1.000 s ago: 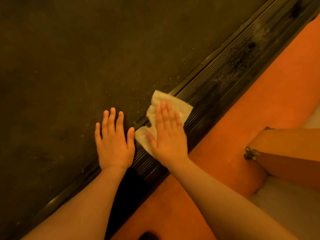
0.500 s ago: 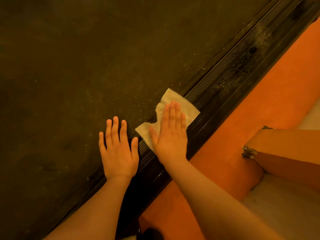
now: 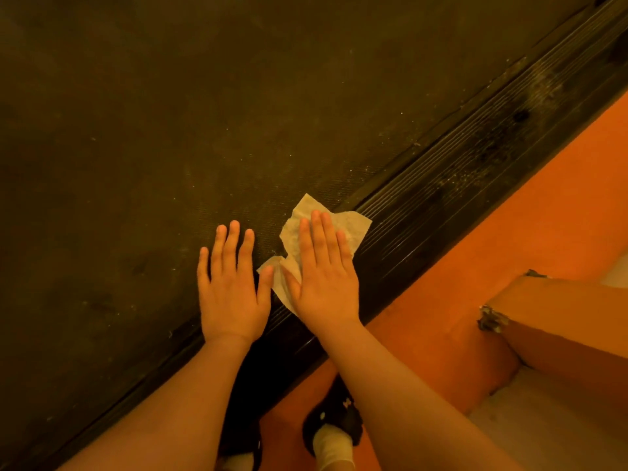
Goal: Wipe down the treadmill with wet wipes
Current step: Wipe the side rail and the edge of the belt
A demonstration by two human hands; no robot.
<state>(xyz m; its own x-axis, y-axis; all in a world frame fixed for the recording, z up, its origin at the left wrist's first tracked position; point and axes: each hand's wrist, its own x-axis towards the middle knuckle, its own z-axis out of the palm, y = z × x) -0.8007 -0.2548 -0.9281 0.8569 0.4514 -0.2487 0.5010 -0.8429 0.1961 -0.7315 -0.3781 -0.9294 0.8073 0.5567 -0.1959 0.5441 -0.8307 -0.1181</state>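
Treadmill belt (image 3: 170, 130): dark, dust-flecked, fills the upper left.
Ribbed side rail (image 3: 458, 185): black, runs diagonally along the belt.
Floor (image 3: 492, 249): orange, right of the rail.
Left hand (image 3: 231, 287): fingers straight, slightly spread, flat on the belt, holding nothing.
Right hand (image 3: 323, 277): fingers straight, together, pressing the wipe down.
Wet wipe (image 3: 350, 222): crumpled, straddling the belt edge and the rail.

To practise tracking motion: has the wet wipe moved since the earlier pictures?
Yes. The wet wipe has slid slightly off the side rail onto the belt, away from the rail's dark spot.
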